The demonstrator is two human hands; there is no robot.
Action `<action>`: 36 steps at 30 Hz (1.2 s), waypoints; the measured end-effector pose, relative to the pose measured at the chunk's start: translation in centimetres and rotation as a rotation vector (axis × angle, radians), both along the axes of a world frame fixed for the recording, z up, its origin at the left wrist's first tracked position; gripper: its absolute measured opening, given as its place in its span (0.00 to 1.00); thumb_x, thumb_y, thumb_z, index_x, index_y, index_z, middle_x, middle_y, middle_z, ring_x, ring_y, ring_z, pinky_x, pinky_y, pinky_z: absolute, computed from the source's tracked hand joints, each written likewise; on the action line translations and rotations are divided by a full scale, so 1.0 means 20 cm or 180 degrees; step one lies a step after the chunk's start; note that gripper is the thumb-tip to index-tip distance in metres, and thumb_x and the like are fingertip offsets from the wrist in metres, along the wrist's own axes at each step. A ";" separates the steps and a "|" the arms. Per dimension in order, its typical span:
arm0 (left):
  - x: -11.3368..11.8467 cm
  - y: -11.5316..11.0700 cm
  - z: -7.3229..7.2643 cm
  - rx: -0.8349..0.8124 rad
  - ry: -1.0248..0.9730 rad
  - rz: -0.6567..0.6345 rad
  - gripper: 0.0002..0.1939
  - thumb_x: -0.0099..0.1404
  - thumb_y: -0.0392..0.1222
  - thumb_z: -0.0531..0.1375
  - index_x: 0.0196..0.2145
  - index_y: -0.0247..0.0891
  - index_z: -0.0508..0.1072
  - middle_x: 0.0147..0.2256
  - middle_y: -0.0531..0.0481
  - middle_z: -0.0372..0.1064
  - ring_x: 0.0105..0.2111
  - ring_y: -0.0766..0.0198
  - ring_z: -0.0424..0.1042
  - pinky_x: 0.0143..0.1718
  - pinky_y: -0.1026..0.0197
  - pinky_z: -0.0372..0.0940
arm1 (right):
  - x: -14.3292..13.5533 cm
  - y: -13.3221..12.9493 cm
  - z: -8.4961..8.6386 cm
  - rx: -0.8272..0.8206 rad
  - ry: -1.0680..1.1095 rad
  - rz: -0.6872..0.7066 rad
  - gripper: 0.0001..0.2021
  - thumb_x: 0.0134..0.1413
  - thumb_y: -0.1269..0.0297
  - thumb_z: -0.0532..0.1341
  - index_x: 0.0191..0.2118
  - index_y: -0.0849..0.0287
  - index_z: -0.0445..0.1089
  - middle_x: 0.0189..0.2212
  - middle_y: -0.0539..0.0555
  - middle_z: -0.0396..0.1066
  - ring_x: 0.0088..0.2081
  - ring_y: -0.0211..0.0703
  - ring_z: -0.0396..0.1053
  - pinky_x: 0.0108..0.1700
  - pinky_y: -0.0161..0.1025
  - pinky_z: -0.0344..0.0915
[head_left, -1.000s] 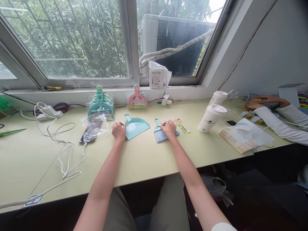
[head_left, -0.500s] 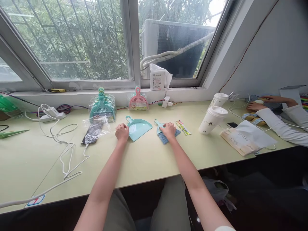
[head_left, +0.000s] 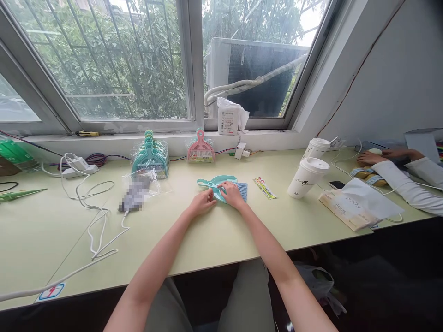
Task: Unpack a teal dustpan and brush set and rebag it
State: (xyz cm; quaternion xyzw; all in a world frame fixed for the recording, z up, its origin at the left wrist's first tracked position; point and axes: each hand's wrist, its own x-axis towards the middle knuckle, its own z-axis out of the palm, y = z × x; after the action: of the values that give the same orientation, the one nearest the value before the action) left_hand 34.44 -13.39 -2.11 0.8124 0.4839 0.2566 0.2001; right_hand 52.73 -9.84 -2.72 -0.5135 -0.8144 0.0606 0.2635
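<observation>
Dustpan (head_left: 221, 183) with brush (head_left: 241, 189) nested, long axis left-right on counter (head_left: 214, 230). Left hand (head_left: 202, 203) and right hand (head_left: 231, 194) pinch its near edge, equally close.

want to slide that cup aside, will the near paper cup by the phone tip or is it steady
The cup is tall, with a narrower base and a lid on, so a high push may tip it. Paper walls probably dent if squeezed. Its fill is hidden, so weight is unclear.

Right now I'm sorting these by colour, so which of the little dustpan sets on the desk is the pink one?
The pink set leaning against the sill under the window post, wrapped; the wrapped stack to its left and the pan under the hands are teal.
</observation>
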 end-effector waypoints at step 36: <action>-0.04 0.03 -0.02 0.0668 0.0398 0.0217 0.08 0.64 0.37 0.50 0.41 0.41 0.65 0.37 0.50 0.68 0.36 0.62 0.68 0.35 0.61 0.62 | 0.12 0.02 0.07 -0.0206 0.0099 0.0172 0.22 0.58 0.64 0.55 0.58 0.53 0.59 0.54 0.56 0.63 0.51 0.46 0.64 0.51 0.44 0.57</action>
State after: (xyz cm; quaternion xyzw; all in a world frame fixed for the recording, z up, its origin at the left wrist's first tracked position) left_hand 33.62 -12.84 -2.48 0.8264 0.4932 0.2613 0.0746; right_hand 55.11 -9.44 -1.40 -0.4985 -0.8214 0.1019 0.2576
